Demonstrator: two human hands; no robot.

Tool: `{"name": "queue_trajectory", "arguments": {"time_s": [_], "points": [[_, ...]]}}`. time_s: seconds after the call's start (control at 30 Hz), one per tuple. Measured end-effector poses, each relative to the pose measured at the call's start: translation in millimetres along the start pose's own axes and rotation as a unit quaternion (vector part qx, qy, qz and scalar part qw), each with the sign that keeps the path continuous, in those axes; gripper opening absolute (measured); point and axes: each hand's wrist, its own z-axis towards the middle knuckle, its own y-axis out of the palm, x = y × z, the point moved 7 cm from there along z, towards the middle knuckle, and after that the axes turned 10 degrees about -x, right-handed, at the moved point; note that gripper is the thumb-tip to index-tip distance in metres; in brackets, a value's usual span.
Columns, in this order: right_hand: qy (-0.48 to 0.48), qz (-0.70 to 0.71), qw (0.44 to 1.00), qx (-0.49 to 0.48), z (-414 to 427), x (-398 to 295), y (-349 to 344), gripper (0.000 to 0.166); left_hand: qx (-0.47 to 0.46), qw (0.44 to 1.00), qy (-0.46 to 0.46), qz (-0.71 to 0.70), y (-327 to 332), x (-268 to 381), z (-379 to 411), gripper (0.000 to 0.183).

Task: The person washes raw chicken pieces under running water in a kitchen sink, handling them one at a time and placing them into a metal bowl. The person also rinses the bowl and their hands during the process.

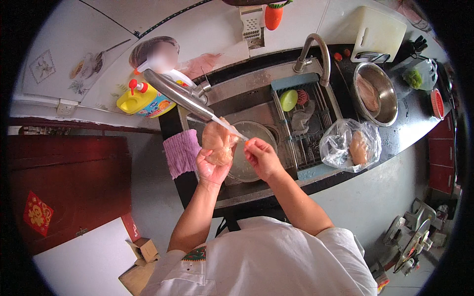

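Observation:
My left hand (213, 168) holds a raw chicken breast (218, 142) from below, above the sink. From the long metal spout (181, 94) on the left, a white stream of water (230, 128) runs down past the meat towards my right hand (261, 155). That hand is just right of the chicken, its fingers curled in and thumb pressed to them. A small orange spot shows at its fingertips; what it is cannot be made out. Beneath both hands stands a round basin (237, 177) in the metal sink (255, 111).
A blue-grey drying rack (307, 174) spans the sink's right side, holding a green scrubber (289, 100). Beyond it are a plastic bag (335, 148) with meat and a steel bowl (390, 105) with more. Left are a purple cloth (181, 152) and a yellow detergent bottle (129, 103).

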Motion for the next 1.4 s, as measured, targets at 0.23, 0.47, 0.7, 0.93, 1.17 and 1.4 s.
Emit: {"name": "queue_trajectory", "arguments": {"time_s": [0.23, 0.47, 0.7, 0.93, 1.17, 1.4], "points": [[-0.090, 0.102, 0.989, 0.053, 2.8, -29.4, -31.4, 0.008, -0.008, 0.999, 0.011, -0.035, -7.3, 11.3, -1.7, 0.086], [-0.177, -0.325, 0.928, -0.030, 2.9, -34.2, 27.6, 0.010, -0.006, 1.000, -0.026, -0.007, 0.4, -0.9, -5.4, 0.082], [-0.248, -0.513, 0.821, -0.037, 2.2, -41.4, 43.4, 0.014, -0.005, 1.000, -0.024, -0.010, -4.4, -4.7, -7.3, 0.078], [-0.149, -0.085, 0.985, 0.007, 18.5, -8.2, -2.8, 0.001, -0.014, 1.000, -0.004, 0.022, 4.3, -4.3, -2.4, 0.080], [-0.115, 0.076, 0.988, 0.075, 23.2, -13.9, -32.2, 0.008, -0.006, 0.999, 0.008, -0.036, -4.7, 5.3, -6.1, 0.079], [0.023, -0.223, 0.974, 0.031, 35.2, -7.8, -2.1, 0.022, -0.010, 1.000, -0.002, 0.013, 0.4, 4.8, 3.7, 0.080]]}}
